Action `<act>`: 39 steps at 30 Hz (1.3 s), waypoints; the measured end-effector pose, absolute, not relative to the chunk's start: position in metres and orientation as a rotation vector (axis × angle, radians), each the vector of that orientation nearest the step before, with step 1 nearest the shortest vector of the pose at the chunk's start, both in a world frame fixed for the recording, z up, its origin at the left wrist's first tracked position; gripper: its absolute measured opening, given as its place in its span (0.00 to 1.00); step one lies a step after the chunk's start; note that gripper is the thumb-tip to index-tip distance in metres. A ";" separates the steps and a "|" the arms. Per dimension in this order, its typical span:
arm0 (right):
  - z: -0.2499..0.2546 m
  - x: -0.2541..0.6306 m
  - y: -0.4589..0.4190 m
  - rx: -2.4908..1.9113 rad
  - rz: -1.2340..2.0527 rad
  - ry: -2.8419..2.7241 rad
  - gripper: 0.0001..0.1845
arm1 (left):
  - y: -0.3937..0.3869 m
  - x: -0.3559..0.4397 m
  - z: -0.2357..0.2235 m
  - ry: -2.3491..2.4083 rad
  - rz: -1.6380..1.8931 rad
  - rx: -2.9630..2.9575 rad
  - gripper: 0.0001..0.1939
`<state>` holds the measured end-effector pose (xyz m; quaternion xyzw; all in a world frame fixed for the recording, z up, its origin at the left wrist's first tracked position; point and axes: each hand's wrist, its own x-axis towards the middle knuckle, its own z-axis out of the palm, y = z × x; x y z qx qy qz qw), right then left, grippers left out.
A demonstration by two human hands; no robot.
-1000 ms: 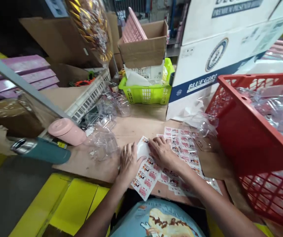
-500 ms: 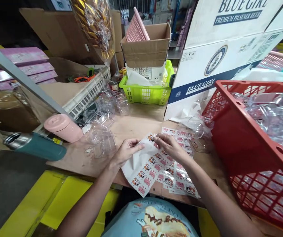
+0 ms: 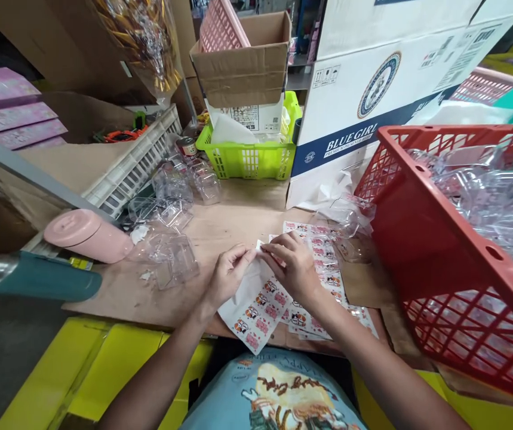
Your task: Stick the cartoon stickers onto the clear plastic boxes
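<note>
My left hand [image 3: 230,273] is closed in a pinch on the upper edge of a sticker sheet [image 3: 263,315]. Rows of small cat stickers and pink stickers run down the sheet, and its left part is blank white. My right hand [image 3: 295,267] has its fingertips pressed together at the same top edge, touching or almost touching the left fingertips. A small white corner pokes up between them. Whether a single sticker is between the right fingers cannot be made out. More printed sticker sheets [image 3: 334,280] lie under and beside my right forearm.
A red basket [image 3: 435,221] of clear plastic containers stands at the right. Loose clear containers [image 3: 178,260], a pink cup [image 3: 90,235] and a teal bottle [image 3: 54,276] are at the left. Behind are a green basket [image 3: 249,160] and a white carton [image 3: 337,113].
My right hand has moved slightly left and turned, its fingers now meeting my left fingertips at the sheet's top edge. The view has shifted a little to the right and down.
</note>
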<state>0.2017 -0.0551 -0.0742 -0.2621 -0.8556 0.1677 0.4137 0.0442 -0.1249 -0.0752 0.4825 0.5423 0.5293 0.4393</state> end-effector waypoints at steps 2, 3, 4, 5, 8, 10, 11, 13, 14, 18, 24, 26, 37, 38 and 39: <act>-0.077 0.199 -0.055 -0.691 0.530 -2.111 0.10 | -0.125 0.045 -0.075 1.383 1.317 1.324 0.14; -0.078 0.198 -0.055 -0.707 0.604 -2.089 0.10 | -0.125 0.045 -0.076 1.395 1.320 1.383 0.14; -0.079 0.198 -0.055 -0.725 0.696 -2.055 0.10 | -0.125 0.045 -0.077 1.408 1.325 1.437 0.14; -0.080 0.198 -0.054 -0.751 0.816 -1.995 0.10 | -0.125 0.046 -0.079 1.420 1.334 1.480 0.13; -0.080 0.202 -0.045 -0.861 1.159 -1.702 0.11 | -0.125 0.047 -0.086 1.445 1.358 1.522 0.12; -0.079 0.209 -0.037 -0.924 1.222 -1.548 0.12 | -0.124 0.047 -0.091 1.458 1.387 1.467 0.12; -0.078 0.213 -0.034 -0.943 1.211 -1.506 0.12 | -0.124 0.046 -0.094 1.466 1.401 1.424 0.12; -0.076 0.218 -0.032 -0.943 1.137 -1.531 0.12 | -0.122 0.046 -0.098 1.476 1.423 1.337 0.11; -0.075 0.219 -0.034 -0.921 1.071 -1.607 0.10 | -0.121 0.046 -0.099 1.470 1.430 1.302 0.11; -0.079 0.210 -0.052 -0.785 0.696 -2.003 0.08 | -0.120 0.053 -0.097 1.410 1.449 1.270 0.10; -0.085 0.203 -0.051 -0.849 0.831 -1.863 0.12 | -0.124 0.059 -0.098 1.417 1.467 1.326 0.10; -0.083 0.208 -0.043 -0.917 0.897 -1.755 0.15 | -0.125 0.057 -0.102 1.435 1.466 1.259 0.10; -0.088 0.203 -0.054 -0.849 0.757 -1.914 0.12 | -0.119 0.062 -0.107 1.387 1.497 1.048 0.13; -0.089 0.204 -0.050 -0.887 0.791 -1.856 0.13 | -0.120 0.062 -0.108 1.391 1.490 1.054 0.13; -0.089 0.206 -0.045 -0.920 0.814 -1.805 0.14 | -0.120 0.061 -0.110 1.401 1.486 1.055 0.13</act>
